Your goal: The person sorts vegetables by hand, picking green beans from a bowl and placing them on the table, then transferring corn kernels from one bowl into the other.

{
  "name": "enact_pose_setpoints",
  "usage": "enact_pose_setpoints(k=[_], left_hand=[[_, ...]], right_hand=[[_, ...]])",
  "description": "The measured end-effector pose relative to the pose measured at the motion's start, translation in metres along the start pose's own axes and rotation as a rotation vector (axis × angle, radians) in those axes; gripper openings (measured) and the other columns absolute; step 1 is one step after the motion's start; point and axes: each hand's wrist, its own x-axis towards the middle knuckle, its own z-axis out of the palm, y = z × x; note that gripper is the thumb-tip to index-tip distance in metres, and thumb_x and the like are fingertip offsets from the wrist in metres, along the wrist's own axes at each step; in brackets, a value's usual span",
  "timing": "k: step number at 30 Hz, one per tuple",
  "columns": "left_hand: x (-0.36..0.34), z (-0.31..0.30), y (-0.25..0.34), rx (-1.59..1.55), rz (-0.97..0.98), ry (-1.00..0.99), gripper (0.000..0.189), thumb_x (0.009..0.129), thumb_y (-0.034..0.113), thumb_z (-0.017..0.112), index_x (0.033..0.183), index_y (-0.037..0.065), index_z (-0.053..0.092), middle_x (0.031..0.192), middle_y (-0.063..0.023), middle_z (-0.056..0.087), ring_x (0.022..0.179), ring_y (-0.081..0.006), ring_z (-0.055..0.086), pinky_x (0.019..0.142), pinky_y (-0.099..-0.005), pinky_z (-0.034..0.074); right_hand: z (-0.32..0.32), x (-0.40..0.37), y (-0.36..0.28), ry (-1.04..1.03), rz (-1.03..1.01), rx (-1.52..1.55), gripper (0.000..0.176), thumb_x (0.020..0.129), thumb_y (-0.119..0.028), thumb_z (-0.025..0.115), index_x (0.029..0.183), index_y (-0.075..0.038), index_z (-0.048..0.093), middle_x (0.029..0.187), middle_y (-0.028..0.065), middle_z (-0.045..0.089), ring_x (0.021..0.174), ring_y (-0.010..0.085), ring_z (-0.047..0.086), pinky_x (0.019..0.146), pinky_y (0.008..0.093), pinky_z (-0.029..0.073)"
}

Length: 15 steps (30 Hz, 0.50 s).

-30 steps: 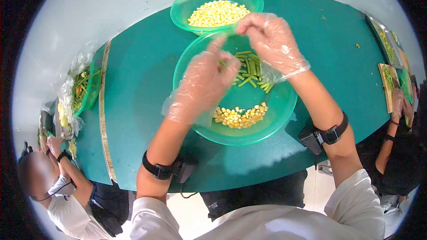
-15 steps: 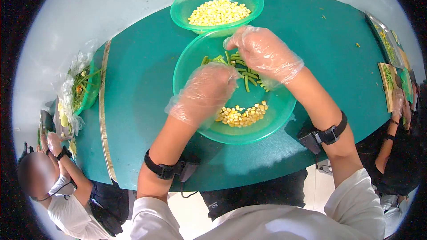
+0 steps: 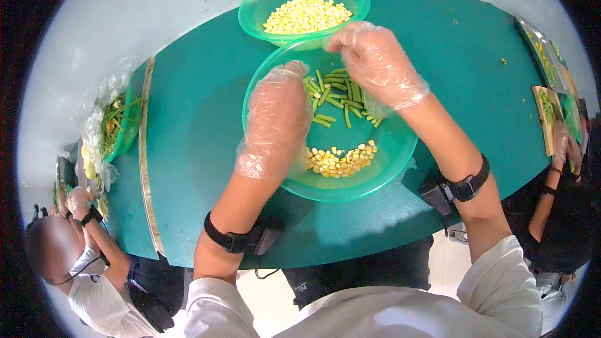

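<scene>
A large green plastic bowl point(image 3: 388, 163) sits on the teal table before me. Cut green bean pieces point(image 3: 338, 97) lie in its far half and a small heap of corn kernels point(image 3: 341, 159) in its near half. My left hand point(image 3: 275, 119), in a clear plastic glove, lies flat over the bowl's left side with fingers stretched toward the beans. My right hand point(image 3: 375, 62), also gloved, hovers over the far rim with its fingers curled together above the beans. Whether it pinches a piece is hidden. A smaller green bowl point(image 3: 256, 6) full of corn kernels point(image 3: 307, 15) stands just beyond.
At the left edge a green basket point(image 3: 122, 128) with plastic wrap holds long beans and other vegetables. A person point(image 3: 81, 256) works at the lower left. Another person's hands point(image 3: 560, 144) work at a cutting board point(image 3: 543, 109) on the right. The teal table point(image 3: 194, 144) spans the view.
My left hand has uncurled and slid to the bowl's left side, lying flat. My right hand rose toward the far rim. The bean pieces are spread wider.
</scene>
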Motion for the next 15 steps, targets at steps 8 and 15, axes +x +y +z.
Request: enact_pose_setpoints(k=[8,15], left_hand=[[-0.006,0.006,-0.005,0.093,0.278,-0.2,0.018,0.089,0.003,0.057,0.103,0.005,0.069,0.096,-0.0211,0.069,0.091,-0.0396,0.068,0.083,-0.0492,0.055],[-0.008,0.004,-0.005,0.103,0.29,-0.297,0.013,0.083,0.0,0.059,0.092,0.004,0.068,0.09,-0.0195,0.068,0.088,-0.0365,0.068,0.08,-0.0455,0.056]], right_hand=[[-0.005,0.003,-0.005,-0.015,0.059,0.028,0.015,0.084,0.0,0.057,0.09,-0.002,0.071,0.089,0.0182,0.07,0.085,0.0366,0.068,0.077,0.042,0.054],[-0.001,0.001,-0.003,-0.189,0.003,0.012,0.017,0.085,-0.001,0.057,0.093,-0.004,0.072,0.089,0.0179,0.069,0.086,0.0377,0.067,0.079,0.0445,0.054]])
